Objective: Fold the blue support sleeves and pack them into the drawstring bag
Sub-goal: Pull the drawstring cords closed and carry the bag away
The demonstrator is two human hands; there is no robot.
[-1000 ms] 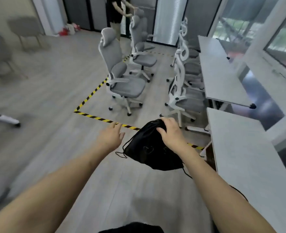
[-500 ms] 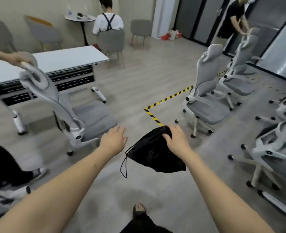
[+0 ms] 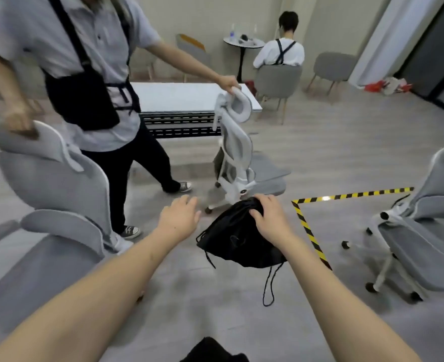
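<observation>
A black drawstring bag [image 3: 239, 239] hangs in the air in front of me, bunched at its top, with cords dangling below it. My right hand [image 3: 269, 219] grips the bag's gathered top. My left hand [image 3: 179, 218] is just to the left of the bag, fingers apart, holding nothing and not touching it. No blue support sleeves are visible; whether any are inside the bag I cannot tell.
A person [image 3: 85, 82] stands close at the left, holding two grey office chairs [image 3: 56, 184] [image 3: 235, 152]. A white table [image 3: 189, 96] stands behind. Another chair [image 3: 424, 226] is at the right. Yellow-black floor tape [image 3: 309, 231] runs ahead. A seated person [image 3: 281, 52] is at the back.
The view has swung left, from the desks and windows to the standing person and the white table. My right hand keeps its hold on the bag; my left hand stays open beside it.
</observation>
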